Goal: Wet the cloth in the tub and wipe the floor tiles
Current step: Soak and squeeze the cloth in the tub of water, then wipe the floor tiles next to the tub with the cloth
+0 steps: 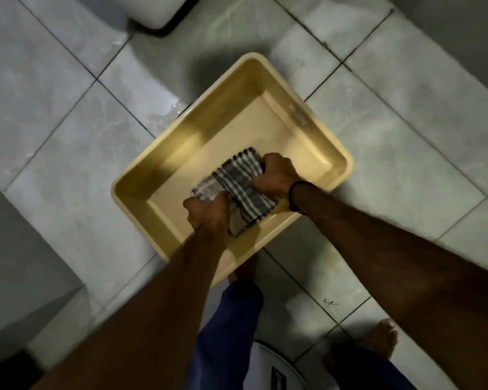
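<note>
A yellow rectangular plastic tub (164, 167) stands on the pale grey floor tiles (406, 142), with shallow water in it. A grey and white checked cloth (237, 181) is held over the tub's near half. My left hand (207, 211) grips the cloth's left end in a fist. My right hand (276, 174), a dark band on its wrist, grips the right end. The cloth is stretched and bunched between the two fists, its lower corner hanging toward the tub's near wall.
A white object with a dark base (161, 15) stands at the top. A grey block (20, 263) fills the left edge. Water drops (166, 112) lie on the tile by the tub. My bare feet (378, 339) and blue trousers (231, 327) are below.
</note>
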`<move>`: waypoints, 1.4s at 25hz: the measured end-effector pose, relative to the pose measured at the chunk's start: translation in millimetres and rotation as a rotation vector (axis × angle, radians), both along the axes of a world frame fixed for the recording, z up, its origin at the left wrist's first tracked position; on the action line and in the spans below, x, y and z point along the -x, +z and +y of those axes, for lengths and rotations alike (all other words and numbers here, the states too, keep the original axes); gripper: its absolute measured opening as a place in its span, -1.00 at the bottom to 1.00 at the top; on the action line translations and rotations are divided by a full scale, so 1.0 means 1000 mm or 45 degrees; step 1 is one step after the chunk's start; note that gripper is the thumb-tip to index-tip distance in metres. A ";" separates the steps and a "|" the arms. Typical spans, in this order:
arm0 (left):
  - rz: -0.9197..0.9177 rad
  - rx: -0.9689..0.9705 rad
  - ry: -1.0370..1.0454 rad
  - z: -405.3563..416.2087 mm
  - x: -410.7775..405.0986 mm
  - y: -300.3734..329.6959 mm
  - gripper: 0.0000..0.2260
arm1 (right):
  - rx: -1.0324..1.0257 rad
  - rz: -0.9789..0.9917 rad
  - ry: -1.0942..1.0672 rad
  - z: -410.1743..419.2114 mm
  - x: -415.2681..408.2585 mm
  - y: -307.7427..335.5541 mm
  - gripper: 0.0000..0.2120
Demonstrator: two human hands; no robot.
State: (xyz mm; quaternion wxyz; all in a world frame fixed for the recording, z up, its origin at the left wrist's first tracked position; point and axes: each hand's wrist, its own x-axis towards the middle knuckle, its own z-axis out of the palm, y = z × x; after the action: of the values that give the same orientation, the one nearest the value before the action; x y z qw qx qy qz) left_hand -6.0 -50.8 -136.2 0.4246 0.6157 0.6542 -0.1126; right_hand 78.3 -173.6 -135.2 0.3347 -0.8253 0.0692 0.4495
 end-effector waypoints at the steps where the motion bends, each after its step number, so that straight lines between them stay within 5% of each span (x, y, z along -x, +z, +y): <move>1: -0.074 0.040 0.032 -0.001 -0.004 0.009 -0.48 | -0.067 0.068 -0.060 -0.002 -0.003 0.006 -0.63; 4: -0.374 0.151 -0.090 -0.010 -0.022 0.043 -0.69 | -0.330 0.081 -0.360 -0.022 -0.008 0.033 -0.92; 7: -0.638 0.325 -0.365 -0.038 -0.045 0.083 -0.71 | -0.578 0.064 -0.724 -0.073 -0.013 0.069 -0.72; 11: -0.813 0.520 -0.875 -0.117 -0.079 0.111 -0.73 | -0.802 -0.019 -1.080 -0.166 -0.010 0.094 -0.81; 14: -0.819 0.741 -1.127 -0.188 -0.097 0.097 -0.71 | -0.951 -0.081 -1.140 -0.235 0.002 0.067 -0.45; 17: -0.833 0.767 -1.372 -0.241 -0.097 0.047 -0.67 | -1.053 -0.059 -1.293 -0.286 0.028 0.006 -0.41; 20: -0.912 0.517 -1.643 -0.268 -0.086 -0.018 -0.74 | -0.964 0.083 -1.530 -0.312 0.066 -0.065 -0.46; 24: -0.940 -0.358 -2.401 -0.233 -0.045 -0.104 -0.68 | -0.540 -0.018 -1.823 -0.313 0.111 -0.117 -0.74; 27: -0.551 -0.854 -2.711 -0.193 0.009 -0.140 -0.47 | -0.367 -0.172 -1.839 -0.311 0.152 -0.134 -0.95; 30: -0.371 -0.802 -2.748 -0.184 0.050 -0.135 -0.44 | -0.188 -0.219 -1.788 -0.309 0.192 -0.136 -0.73; 35: -0.485 -0.839 -2.791 -0.148 0.108 -0.161 -0.41 | 0.303 -0.286 -1.381 -0.310 0.260 -0.139 -0.74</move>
State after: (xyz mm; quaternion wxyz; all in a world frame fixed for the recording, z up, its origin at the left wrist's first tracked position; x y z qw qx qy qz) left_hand -114.4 -199.2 -297.2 0.0100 0.9399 -0.3067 -0.1498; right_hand -181.2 -484.1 -274.6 0.4278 -0.7464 0.4975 0.1118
